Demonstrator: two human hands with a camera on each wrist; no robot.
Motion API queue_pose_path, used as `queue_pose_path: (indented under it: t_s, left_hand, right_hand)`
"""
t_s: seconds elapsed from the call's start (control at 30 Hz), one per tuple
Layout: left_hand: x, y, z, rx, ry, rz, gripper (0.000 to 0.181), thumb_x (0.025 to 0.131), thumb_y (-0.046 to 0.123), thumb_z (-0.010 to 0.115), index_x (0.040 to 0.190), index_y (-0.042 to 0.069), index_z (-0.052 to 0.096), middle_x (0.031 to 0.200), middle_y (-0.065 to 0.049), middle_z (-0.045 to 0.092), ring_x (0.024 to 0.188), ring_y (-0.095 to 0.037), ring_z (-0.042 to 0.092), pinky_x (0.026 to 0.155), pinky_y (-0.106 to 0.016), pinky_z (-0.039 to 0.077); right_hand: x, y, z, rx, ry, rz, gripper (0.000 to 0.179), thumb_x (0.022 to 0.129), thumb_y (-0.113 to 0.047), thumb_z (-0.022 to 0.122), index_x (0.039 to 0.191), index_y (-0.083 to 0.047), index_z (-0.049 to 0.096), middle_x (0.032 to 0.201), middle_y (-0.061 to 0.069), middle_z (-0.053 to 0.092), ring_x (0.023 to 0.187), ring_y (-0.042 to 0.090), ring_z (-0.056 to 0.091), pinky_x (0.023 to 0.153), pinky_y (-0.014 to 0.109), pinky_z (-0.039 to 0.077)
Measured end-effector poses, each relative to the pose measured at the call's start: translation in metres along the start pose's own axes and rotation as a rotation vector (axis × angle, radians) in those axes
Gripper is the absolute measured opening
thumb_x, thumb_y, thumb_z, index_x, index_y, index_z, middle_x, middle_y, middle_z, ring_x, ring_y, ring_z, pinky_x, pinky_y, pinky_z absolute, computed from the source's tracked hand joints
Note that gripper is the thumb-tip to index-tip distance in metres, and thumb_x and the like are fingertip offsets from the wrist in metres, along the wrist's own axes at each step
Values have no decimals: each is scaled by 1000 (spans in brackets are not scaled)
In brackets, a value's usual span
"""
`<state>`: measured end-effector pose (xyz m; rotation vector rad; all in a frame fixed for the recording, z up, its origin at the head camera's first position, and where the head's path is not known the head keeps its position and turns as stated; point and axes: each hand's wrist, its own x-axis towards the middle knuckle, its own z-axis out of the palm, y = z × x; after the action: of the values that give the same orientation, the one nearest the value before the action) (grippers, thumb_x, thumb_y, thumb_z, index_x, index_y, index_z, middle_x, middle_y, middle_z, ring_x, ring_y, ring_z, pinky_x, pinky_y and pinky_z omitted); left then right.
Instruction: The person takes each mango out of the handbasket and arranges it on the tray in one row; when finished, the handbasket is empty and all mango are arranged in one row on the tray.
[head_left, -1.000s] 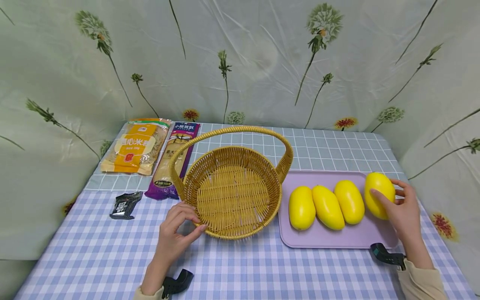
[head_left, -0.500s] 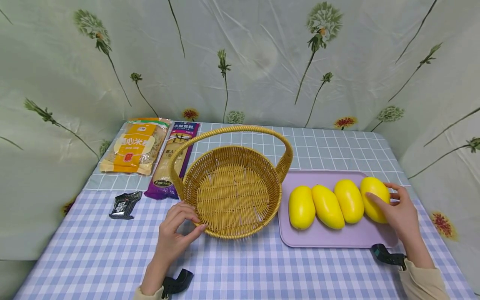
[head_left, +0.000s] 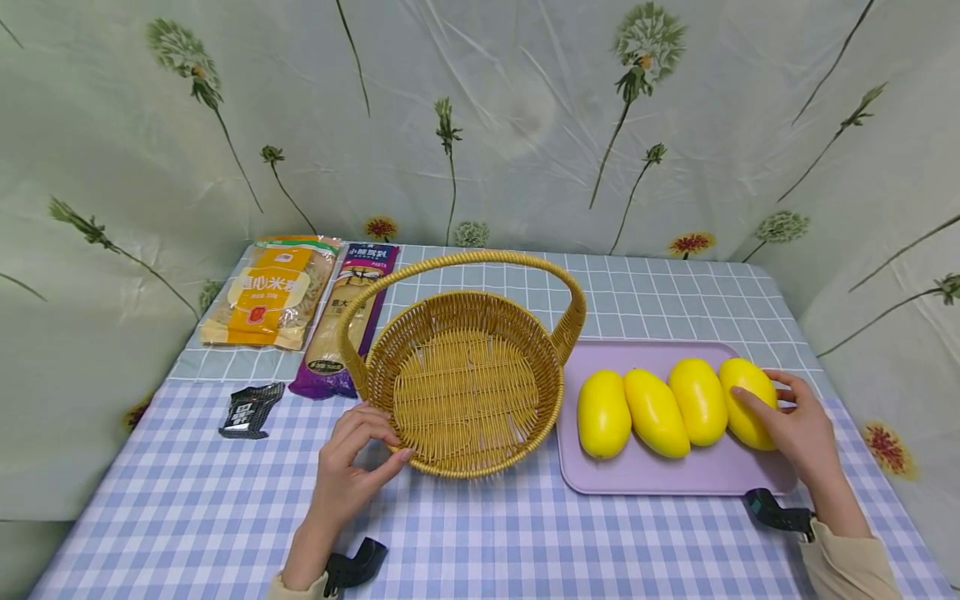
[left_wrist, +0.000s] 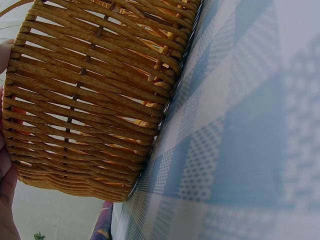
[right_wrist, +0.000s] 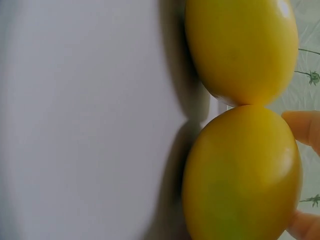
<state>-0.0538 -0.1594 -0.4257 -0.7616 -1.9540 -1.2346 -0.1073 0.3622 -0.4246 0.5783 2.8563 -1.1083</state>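
Note:
A woven wicker basket with a tall arched handle stands upright mid-table, nothing in it. My left hand holds its near-left rim, thumb and fingers at the edge; the left wrist view shows the basket's slatted side resting on the cloth. To the right, several yellow mangoes lie side by side on a lilac tray. Around the rightmost mango my right hand has its thumb on the left and fingers on the far right side. In the right wrist view that mango touches its neighbour.
At the back left lie an orange noodle packet and a purple pasta packet, the latter partly behind the basket handle. A small black wrapper is on the checked tablecloth. A floral curtain hangs behind the table.
My right hand has brought the rightmost mango down and left onto the tray, against the neighbouring mango. My left hand and the basket have stayed put.

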Motion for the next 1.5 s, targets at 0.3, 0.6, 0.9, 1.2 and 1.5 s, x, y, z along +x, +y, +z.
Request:
queue_pose_path:
  t_s: [0.3,0.6,0.9,1.2,1.5]
  left_hand:
    - [0,0,0,6,2,12,32,86,27,72,73,1,59,83,-8,60,84,-21,55,101,-39,39]
    - [-1,1,0,-9,-4,6,28,84,21,75,74,1,59,84,-8,60,85,-21,55,101,-39,39]
    - [-2,1,0,0,-7,-7,29,85,24,73,74,1,59,84,-7,60,85,-21,55,102,-39,38]
    - [-1,3,-1,1,-16,-27,30,86,27,72,74,1,59,85,-7,60,82,-24,55,102,-39,38]
    - [-1,3,-1,4,-10,-15,29,85,24,73,74,2,59,85,-7,60,84,-22,55,102,-38,38]
  right_hand:
    - [2,0,-3,-36,-52,1,81,92,-52,52,142,7,27,128,37,32,106,50,35,71,47,41]
    - [3,4,-7,-44,-119,-8,86,92,-57,48,143,7,23,130,39,29,107,52,34,74,53,42]
    - [2,4,-9,-52,-134,24,88,93,-57,44,144,9,18,132,40,25,109,54,32,83,64,39]
    - [-4,6,-8,-54,-102,0,86,94,-54,46,143,11,18,130,41,27,107,54,35,83,66,40]
    - [-10,5,-7,-96,-3,-41,82,94,-49,50,141,12,23,126,39,33,102,51,40,76,58,46]
